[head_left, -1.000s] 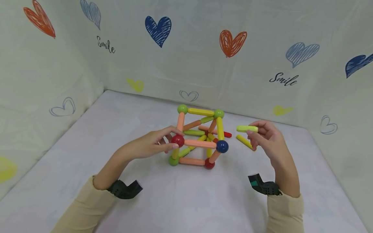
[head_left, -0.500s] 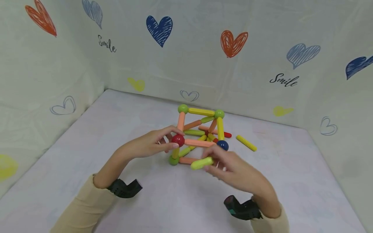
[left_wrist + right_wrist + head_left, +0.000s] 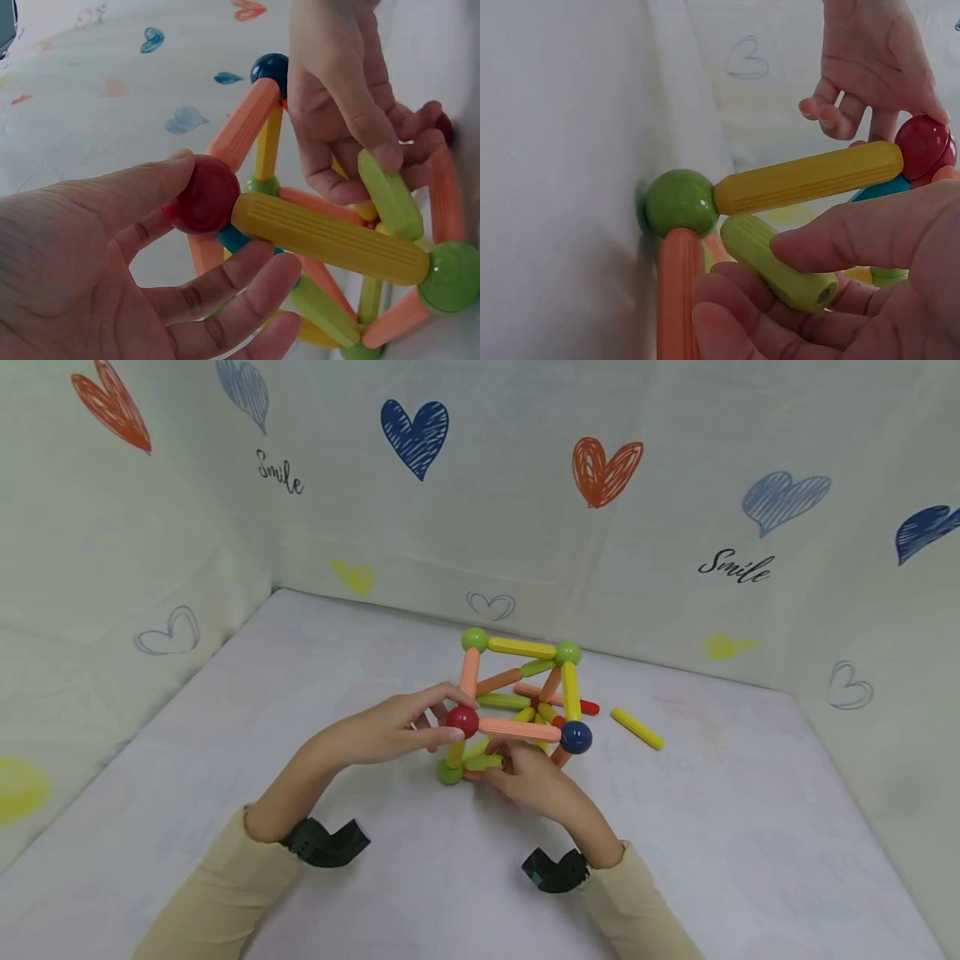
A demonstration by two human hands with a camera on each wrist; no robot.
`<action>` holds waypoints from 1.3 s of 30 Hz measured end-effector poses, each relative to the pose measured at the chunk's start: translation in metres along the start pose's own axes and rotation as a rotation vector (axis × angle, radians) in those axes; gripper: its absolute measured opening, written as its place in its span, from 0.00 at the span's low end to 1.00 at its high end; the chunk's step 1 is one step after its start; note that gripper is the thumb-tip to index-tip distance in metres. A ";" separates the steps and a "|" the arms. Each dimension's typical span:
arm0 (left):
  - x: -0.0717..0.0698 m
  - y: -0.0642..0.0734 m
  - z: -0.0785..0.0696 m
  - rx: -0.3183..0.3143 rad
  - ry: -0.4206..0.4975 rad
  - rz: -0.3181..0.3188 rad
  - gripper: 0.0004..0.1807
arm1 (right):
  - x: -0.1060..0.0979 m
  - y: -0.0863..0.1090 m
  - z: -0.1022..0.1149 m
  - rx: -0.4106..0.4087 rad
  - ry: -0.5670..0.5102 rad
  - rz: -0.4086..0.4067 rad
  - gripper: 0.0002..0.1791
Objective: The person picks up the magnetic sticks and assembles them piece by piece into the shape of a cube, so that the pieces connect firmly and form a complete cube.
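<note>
A cube-like frame of magnetic rods and balls stands on the table. My left hand holds the red ball at its upper front left corner, thumb and fingers on either side. My right hand pinches a short light green magnetic rod between thumb and fingers, low at the front of the frame. One end of that rod is close beside the lower green ball, where a yellow rod and an orange rod meet. A blue ball forms the upper front right corner.
One loose yellow rod lies on the table to the right of the frame. A rod with a red end sticks out behind the frame's right side. Fabric walls with printed hearts border the table.
My right hand has carried the light green rod from the right of the frame leftward and down to its lower front left. The left hand has stayed on the red ball.
</note>
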State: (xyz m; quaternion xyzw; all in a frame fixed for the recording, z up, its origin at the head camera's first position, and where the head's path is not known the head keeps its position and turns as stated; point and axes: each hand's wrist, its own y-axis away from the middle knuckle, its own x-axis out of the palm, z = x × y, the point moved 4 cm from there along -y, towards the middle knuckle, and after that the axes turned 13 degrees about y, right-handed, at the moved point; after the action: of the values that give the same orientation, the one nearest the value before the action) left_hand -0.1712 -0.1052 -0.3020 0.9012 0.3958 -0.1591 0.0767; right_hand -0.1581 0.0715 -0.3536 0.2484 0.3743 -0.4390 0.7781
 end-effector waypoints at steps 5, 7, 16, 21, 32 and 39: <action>0.000 0.000 0.001 -0.001 -0.001 0.000 0.20 | 0.005 -0.005 -0.001 -0.050 -0.049 -0.004 0.16; 0.000 0.000 0.000 -0.004 0.003 -0.001 0.20 | 0.007 -0.006 -0.002 -0.046 -0.039 -0.018 0.16; 0.000 -0.001 -0.001 0.014 0.001 0.008 0.21 | 0.002 -0.004 0.000 -0.045 0.008 -0.087 0.20; 0.001 -0.001 -0.001 0.010 0.006 0.003 0.20 | -0.012 0.010 0.007 -0.029 0.137 -0.084 0.28; 0.003 0.000 0.001 0.020 0.005 0.005 0.20 | -0.064 0.068 0.029 -0.252 0.093 0.163 0.19; 0.003 -0.001 0.004 0.001 0.005 0.002 0.20 | -0.117 0.071 -0.035 -0.201 -0.151 -0.292 0.13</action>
State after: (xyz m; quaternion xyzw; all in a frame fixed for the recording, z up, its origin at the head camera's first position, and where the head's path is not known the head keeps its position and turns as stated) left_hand -0.1713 -0.1036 -0.3071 0.9020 0.3951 -0.1570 0.0752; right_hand -0.1485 0.1897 -0.2772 0.0788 0.3888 -0.5250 0.7530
